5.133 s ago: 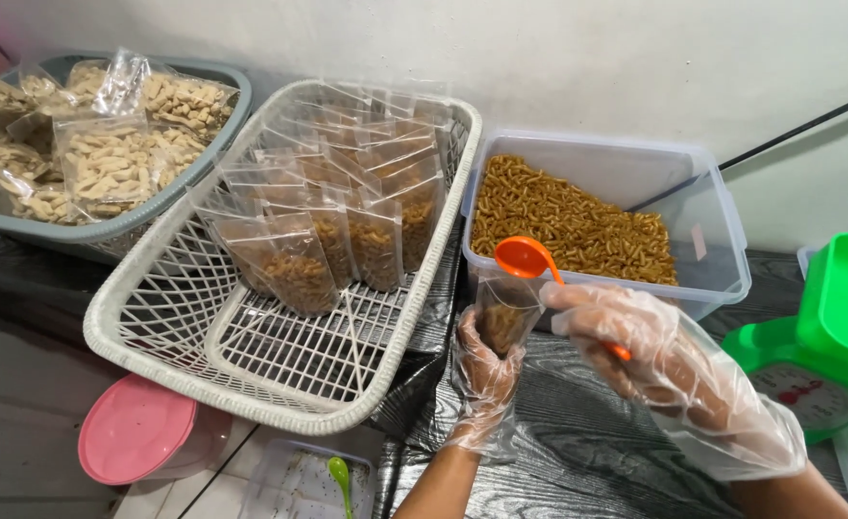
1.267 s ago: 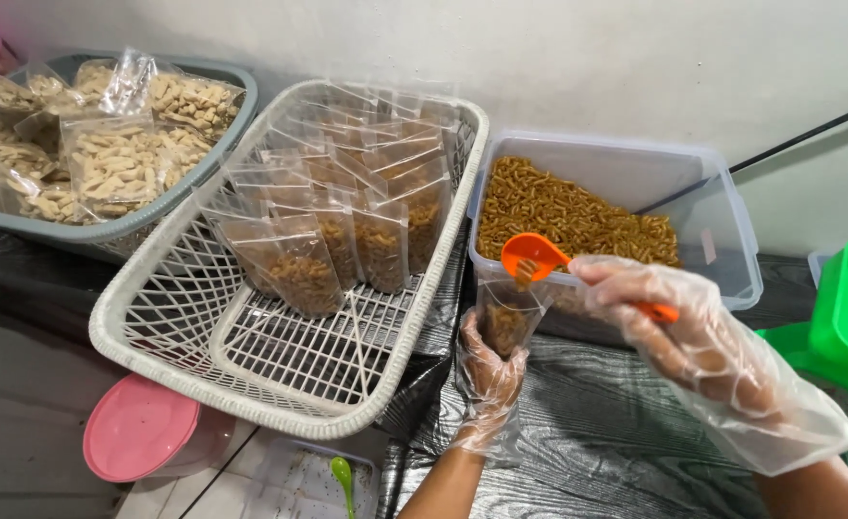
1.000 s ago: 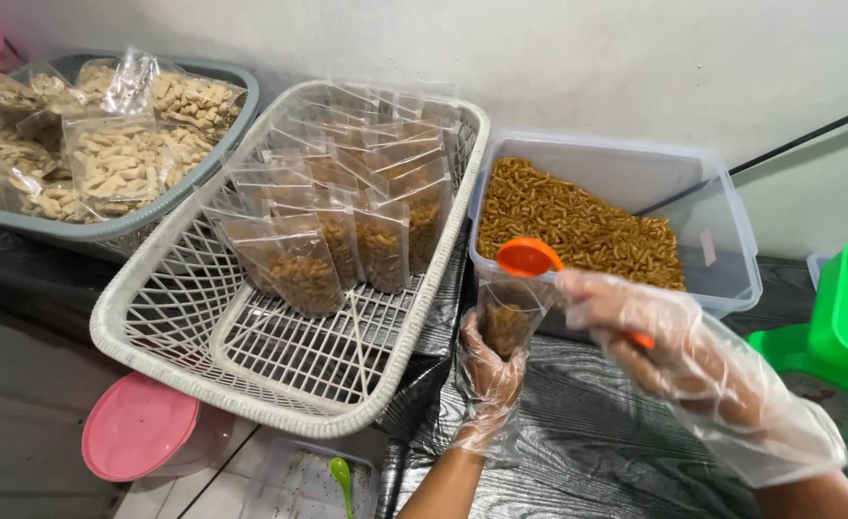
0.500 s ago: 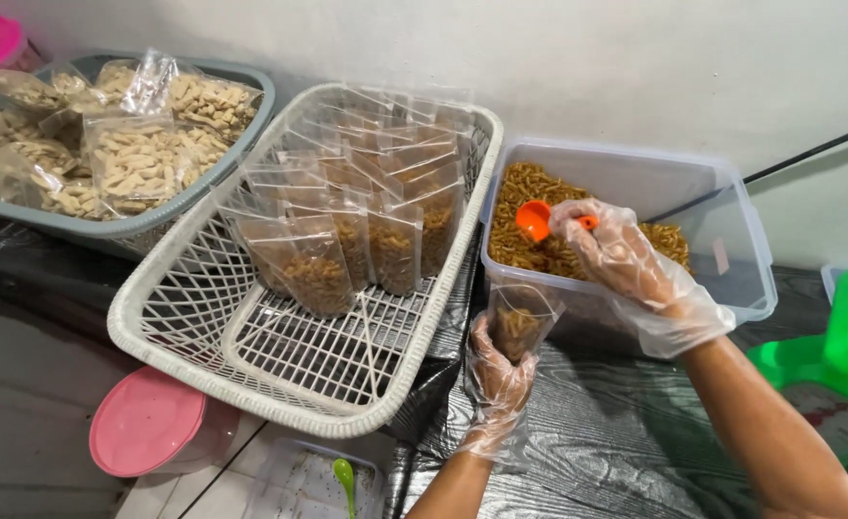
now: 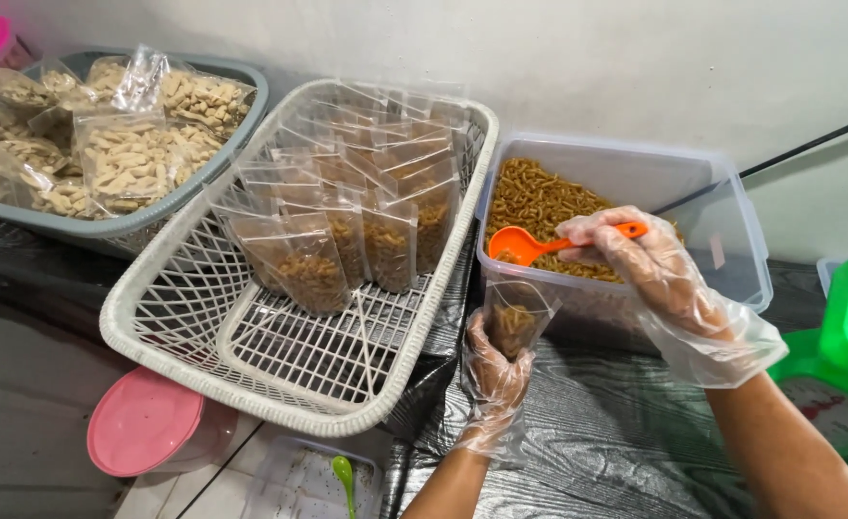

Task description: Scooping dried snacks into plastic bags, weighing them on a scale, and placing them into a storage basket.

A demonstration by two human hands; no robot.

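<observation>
Holding a small clear bag (image 5: 512, 322) upright, the left hand (image 5: 493, 384) has its gloved fingers wrapped round it, just in front of the clear tub (image 5: 731, 250). The right hand (image 5: 635, 264) pinches the orange scoop (image 5: 518, 247) by its handle. A moment ago the scoop was down in the brown twisty snacks (image 5: 539, 207); now it has lifted with some inside (not many), above the bag's mouth. The white basket (image 5: 280, 375) of filled bags stands beside them.
</observation>
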